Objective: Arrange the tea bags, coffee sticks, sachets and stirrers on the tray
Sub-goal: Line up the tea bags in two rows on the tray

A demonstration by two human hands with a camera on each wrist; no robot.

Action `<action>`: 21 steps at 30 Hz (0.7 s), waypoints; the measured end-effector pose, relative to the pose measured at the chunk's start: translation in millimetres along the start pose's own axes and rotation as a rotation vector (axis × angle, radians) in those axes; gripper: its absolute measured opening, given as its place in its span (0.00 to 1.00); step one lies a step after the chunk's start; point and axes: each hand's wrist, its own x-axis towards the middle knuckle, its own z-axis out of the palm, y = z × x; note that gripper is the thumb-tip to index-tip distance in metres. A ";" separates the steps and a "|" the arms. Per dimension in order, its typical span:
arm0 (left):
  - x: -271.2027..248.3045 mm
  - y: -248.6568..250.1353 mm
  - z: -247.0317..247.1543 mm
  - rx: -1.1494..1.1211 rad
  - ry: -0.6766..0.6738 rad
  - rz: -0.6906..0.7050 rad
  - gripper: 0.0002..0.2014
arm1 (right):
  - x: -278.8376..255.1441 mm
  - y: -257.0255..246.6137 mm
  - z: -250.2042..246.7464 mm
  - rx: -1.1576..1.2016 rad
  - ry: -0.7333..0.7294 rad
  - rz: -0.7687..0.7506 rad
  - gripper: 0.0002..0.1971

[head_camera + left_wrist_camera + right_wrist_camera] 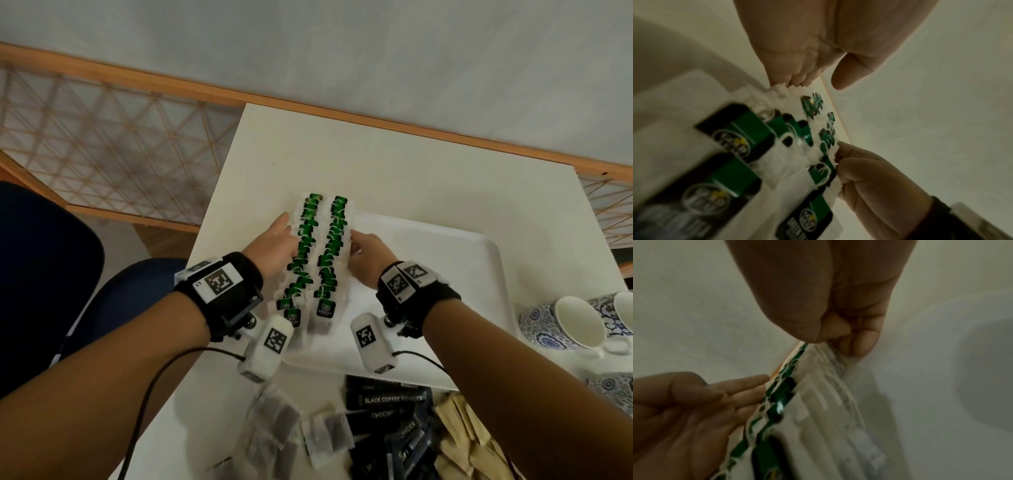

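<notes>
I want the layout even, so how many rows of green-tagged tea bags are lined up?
2: the left row beside the left hand, the right row beside the right hand.

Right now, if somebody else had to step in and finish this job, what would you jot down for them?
Left hand: open, straight fingers pressed against the left side of the green-tag tea bags.
Right hand: curled fingers pinching the right side of those bags.
Done: two rows of green-tag tea bags lined up along the left end of the white tray.
Left: plain tea bags, black coffee sticks and brown sachets lie loose on the table near you. I see no stirrers.
</notes>
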 end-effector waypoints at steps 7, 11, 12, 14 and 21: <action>-42.7 -32.4 -22.9 0.181 0.245 0.155 0.23 | -69.6 16.7 -1.8 0.041 0.198 -0.126 0.27; -98.5 -73.2 -25.9 0.540 0.144 0.278 0.17 | -134.8 29.2 24.5 -0.179 -0.048 -0.372 0.14; -112.4 -83.0 -24.4 0.606 0.075 0.270 0.16 | -149.7 31.1 32.7 -0.251 -0.130 -0.382 0.13; -138.6 -104.1 -19.1 0.711 -0.054 0.246 0.16 | -178.3 33.9 49.6 -0.393 -0.263 -0.407 0.12; -204.3 -140.1 25.5 1.006 -0.265 0.235 0.17 | -234.2 34.6 91.5 -0.792 -0.353 -0.553 0.24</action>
